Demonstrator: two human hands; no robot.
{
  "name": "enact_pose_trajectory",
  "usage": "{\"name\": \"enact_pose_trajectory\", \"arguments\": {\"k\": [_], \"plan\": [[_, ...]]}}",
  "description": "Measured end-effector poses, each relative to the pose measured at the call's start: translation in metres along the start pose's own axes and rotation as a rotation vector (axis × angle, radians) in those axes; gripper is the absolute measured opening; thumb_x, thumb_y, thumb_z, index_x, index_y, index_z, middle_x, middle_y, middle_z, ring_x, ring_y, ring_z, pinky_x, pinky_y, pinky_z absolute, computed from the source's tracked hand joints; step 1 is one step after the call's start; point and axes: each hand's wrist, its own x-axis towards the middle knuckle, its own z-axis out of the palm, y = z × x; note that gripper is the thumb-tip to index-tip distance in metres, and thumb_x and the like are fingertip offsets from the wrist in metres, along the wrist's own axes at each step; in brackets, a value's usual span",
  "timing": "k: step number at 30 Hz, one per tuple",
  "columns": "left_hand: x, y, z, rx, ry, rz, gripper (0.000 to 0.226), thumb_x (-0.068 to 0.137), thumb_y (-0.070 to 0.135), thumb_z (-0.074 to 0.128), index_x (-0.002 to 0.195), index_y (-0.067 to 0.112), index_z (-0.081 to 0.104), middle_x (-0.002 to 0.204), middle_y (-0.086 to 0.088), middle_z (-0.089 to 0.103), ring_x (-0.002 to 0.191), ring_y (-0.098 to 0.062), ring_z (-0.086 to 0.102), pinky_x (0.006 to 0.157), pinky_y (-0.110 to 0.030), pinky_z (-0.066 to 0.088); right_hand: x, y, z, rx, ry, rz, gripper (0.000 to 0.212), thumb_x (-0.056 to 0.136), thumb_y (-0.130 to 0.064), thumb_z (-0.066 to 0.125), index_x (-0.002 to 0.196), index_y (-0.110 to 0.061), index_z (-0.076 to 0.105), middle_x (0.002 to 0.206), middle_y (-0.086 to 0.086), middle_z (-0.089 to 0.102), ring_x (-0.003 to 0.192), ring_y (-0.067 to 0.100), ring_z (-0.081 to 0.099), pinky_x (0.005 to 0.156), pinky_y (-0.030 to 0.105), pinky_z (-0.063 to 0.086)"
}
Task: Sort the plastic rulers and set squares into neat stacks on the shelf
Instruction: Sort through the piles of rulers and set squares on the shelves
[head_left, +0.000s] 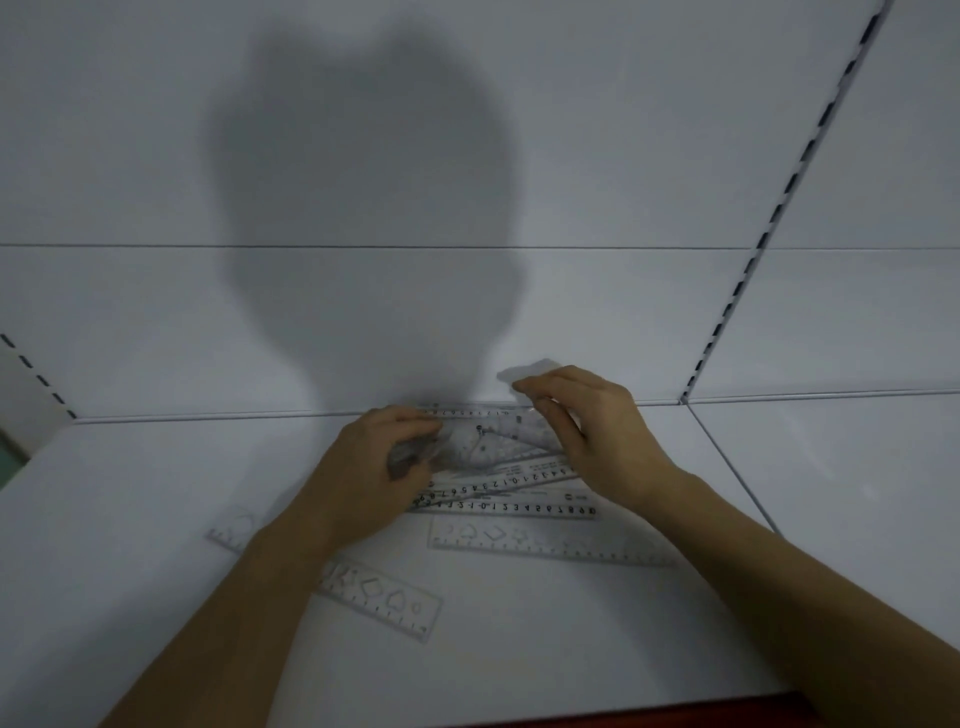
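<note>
Clear plastic rulers and set squares lie in a loose pile (498, 467) near the back of the white shelf (545, 639). My left hand (374, 467) curls its fingers round the left end of a clear piece in the pile. My right hand (587, 421) pinches the right side of a clear set square (493, 441) on top of the pile. Two numbered rulers (509, 501) stick out below the hands. A stencil ruler (530, 540) lies just in front, and another stencil ruler (384, 597) lies slanted under my left forearm.
The shelf's white back panel (467, 322) rises right behind the pile. A slotted upright (769, 228) runs up at the right, another one (36, 374) at the far left. A seam (727, 462) splits off the neighbouring shelf on the right. A red-brown edge (675, 714) runs along the shelf front.
</note>
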Motion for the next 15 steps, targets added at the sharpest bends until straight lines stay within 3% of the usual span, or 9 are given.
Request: {"name": "enact_pose_trajectory", "arguments": {"k": [3,6,10,15], "plan": [[-0.001,0.003,0.001,0.044,0.024,0.021,0.042,0.092,0.028,0.051,0.129,0.015,0.065,0.125,0.006,0.063,0.117,-0.009,0.054,0.105,-0.023,0.04,0.001,-0.008,-0.003,0.021,-0.012,-0.023,0.026,0.099,0.002,0.057,0.12,-0.004,0.071,0.115,0.005,0.07,0.103,0.012,0.065,0.095,0.016,0.049],[0.001,0.005,-0.001,0.034,0.083,0.003,0.041,0.104,0.026,0.041,0.143,0.019,0.052,0.14,0.003,0.055,0.127,-0.007,0.046,0.11,-0.009,0.025,-0.001,-0.015,-0.004,0.033,-0.019,-0.022,0.027,0.099,0.0,0.057,0.122,-0.006,0.07,0.113,0.004,0.07,0.1,0.017,0.067,0.092,0.025,0.053],[0.0,0.012,-0.006,-0.012,0.099,0.043,0.049,0.105,0.029,0.032,0.153,0.038,0.033,0.142,0.008,0.044,0.129,-0.012,0.043,0.111,-0.03,0.034,-0.005,-0.025,-0.005,0.032,0.005,-0.003,0.025,0.1,-0.004,0.058,0.121,-0.009,0.071,0.112,0.001,0.07,0.1,0.011,0.065,0.091,0.021,0.052],[-0.001,0.019,-0.008,-0.018,0.183,0.102,0.047,0.106,0.036,0.026,0.152,0.04,0.033,0.142,0.011,0.04,0.132,-0.011,0.04,0.109,-0.048,0.039,-0.01,-0.031,-0.009,0.043,0.006,0.044,0.025,0.1,-0.005,0.057,0.121,-0.01,0.071,0.11,-0.001,0.068,0.097,0.008,0.064,0.088,0.016,0.051]]}}
